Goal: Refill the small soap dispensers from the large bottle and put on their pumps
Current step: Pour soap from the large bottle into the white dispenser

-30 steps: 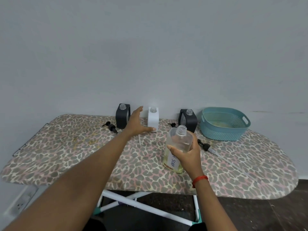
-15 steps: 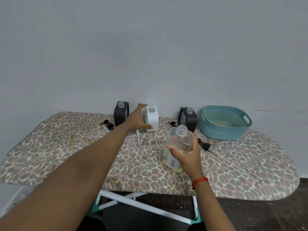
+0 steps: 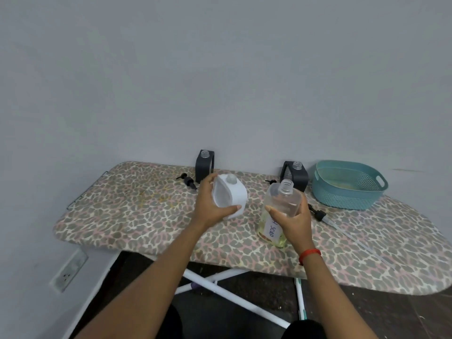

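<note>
My left hand (image 3: 210,206) grips the white soap dispenser (image 3: 232,195), lifted off the board and tilted, its neck without a pump. My right hand (image 3: 294,220) holds the large clear bottle (image 3: 280,206), uncapped, with yellowish soap low inside and a handwritten "SOAP" label. Two black dispensers stand open at the wall, one (image 3: 205,165) behind my left hand, the other (image 3: 294,176) behind the big bottle. A black pump (image 3: 187,181) lies left of the white dispenser. A small pump (image 3: 271,181) lies by the right black dispenser. A pump with a long tube (image 3: 320,215) lies right of the bottle.
The leopard-print ironing board (image 3: 137,211) runs along a grey wall. A teal plastic basket (image 3: 348,184) sits at the back right. White board legs (image 3: 234,297) cross below, and a wall socket (image 3: 67,271) is low at the left.
My left hand closed on the white dispenser at the wall, lifted it and brought it toward me, tilted. My right hand kept hold of the large bottle.
</note>
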